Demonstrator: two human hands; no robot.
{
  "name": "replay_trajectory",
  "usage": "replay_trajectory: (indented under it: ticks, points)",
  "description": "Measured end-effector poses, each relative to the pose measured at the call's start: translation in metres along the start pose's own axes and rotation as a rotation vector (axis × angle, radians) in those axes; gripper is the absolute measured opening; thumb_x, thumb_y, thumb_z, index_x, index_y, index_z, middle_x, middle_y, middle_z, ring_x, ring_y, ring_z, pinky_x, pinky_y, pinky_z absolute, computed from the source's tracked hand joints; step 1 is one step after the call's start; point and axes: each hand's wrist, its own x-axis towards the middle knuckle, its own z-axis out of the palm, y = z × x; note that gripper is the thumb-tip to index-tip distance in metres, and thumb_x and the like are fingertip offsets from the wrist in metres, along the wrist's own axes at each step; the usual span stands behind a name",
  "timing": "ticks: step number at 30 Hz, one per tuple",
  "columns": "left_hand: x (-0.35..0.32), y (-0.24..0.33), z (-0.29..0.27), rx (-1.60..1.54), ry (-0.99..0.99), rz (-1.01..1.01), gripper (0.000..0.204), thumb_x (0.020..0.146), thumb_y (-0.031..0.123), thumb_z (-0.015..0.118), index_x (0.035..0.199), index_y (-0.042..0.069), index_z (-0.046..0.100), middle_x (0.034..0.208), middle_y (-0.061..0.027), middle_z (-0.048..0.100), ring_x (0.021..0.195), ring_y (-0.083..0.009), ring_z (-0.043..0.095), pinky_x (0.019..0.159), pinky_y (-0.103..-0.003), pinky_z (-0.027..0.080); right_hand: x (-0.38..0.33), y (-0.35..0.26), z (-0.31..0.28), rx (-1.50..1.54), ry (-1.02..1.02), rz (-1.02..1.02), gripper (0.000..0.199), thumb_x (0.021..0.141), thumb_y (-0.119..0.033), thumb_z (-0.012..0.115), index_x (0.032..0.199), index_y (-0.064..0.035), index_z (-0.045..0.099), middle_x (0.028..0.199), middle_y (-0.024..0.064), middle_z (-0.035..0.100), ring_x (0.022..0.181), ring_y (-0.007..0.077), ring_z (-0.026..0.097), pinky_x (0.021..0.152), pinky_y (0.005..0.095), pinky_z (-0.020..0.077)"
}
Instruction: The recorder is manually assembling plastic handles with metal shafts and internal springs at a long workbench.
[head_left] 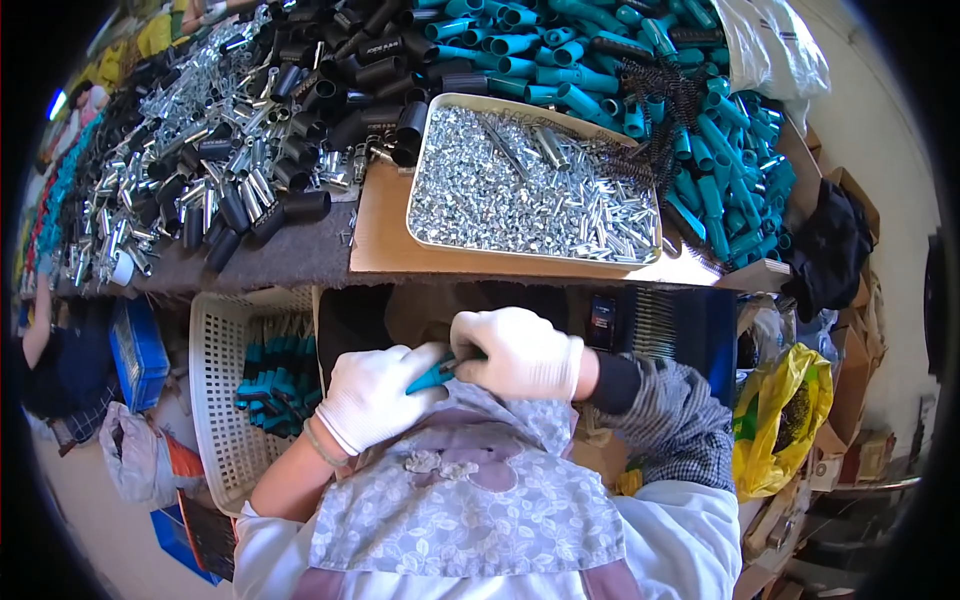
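Note:
My left hand (378, 395), in a white knit glove, is closed around a teal plastic handle (431, 378) in front of my apron. My right hand (515, 352), gloved too, meets it at the handle's far end. Its fingers are pinched together there, and whatever small part they hold is hidden. Beyond both hands, a cream tray (412, 215) full of small shiny metal parts rests on cardboard (376, 235) at the table's near edge. Two larger metal pieces lie on top of the parts in the tray.
Teal handles (575, 75) and dark springs (680, 110) are heaped behind the tray. Black tubes (375, 80) and metal pieces (190, 110) cover the table's left. A white basket (212, 380) holds several teal-handled items (275, 375). A yellow bag (790, 425) stands at the right.

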Motion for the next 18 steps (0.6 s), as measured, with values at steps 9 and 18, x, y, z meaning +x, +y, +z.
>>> replay_trajectory:
  ticks: [9,18]
  points:
    - [0.002,-0.001,0.001,0.021,0.039,0.082,0.037,0.077,0.025,0.072,0.112,0.015,0.066,0.086,-0.0069,0.064,0.084,-0.0277,0.067,0.067,-0.041,0.053,0.006,-0.005,-0.006,0.142,0.085,0.083,0.037,0.081,-0.034,0.082,0.093,-0.0022,0.066,0.085,0.0172,0.071,0.083,0.0351,0.071,0.074,0.0406,0.0553]
    - [0.008,0.005,0.001,-0.103,0.177,0.072,0.043,0.069,0.017,0.078,0.111,0.007,0.071,0.100,-0.0108,0.070,0.090,-0.0329,0.067,0.077,-0.041,0.055,0.071,0.063,-0.078,-0.479,0.622,0.091,0.012,0.088,-0.020,0.067,0.089,-0.0083,0.070,0.093,0.0143,0.066,0.091,0.0367,0.066,0.078,0.0467,0.0520]
